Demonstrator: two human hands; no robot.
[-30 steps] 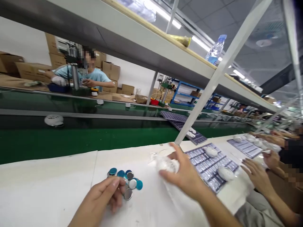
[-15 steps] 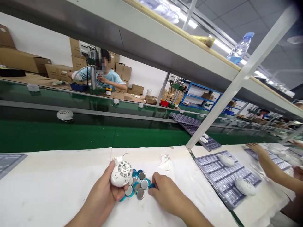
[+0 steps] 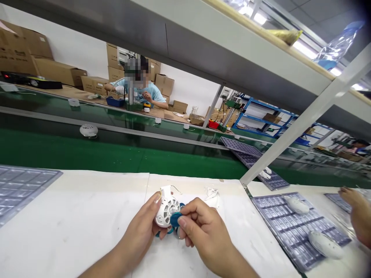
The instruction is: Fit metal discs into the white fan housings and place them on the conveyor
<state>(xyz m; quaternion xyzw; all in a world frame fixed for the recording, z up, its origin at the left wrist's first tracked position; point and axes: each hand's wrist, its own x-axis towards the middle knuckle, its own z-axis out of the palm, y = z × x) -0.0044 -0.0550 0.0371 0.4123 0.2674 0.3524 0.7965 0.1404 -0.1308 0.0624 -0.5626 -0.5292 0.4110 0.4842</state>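
My left hand (image 3: 139, 231) is shut around a white plastic vented housing (image 3: 167, 208), which has a slotted round face and a thin wire at its top. My right hand (image 3: 201, 231) pinches a teal-rimmed metal disc (image 3: 176, 219) and holds it against the housing's face. Below the hands lies a pile of similar discs (image 3: 182, 205), mostly hidden, with only teal edges showing. A crumpled white wrapper (image 3: 211, 197) rests just beyond my right hand on the white-covered bench (image 3: 72, 208).
To the right, a blister tray (image 3: 292, 227) holds white housings, and a co-worker's hand (image 3: 358, 214) reaches in at the edge. Another tray (image 3: 20, 189) lies at the left. Beyond the bench runs a green conveyor belt (image 3: 116, 162) carrying a white housing (image 3: 88, 130), under a white overhead shelf (image 3: 232, 50).
My right hand has left the disc pile and brought a teal-rimmed disc up to the housing. My left hand has turned the housing, and the view has shifted left.
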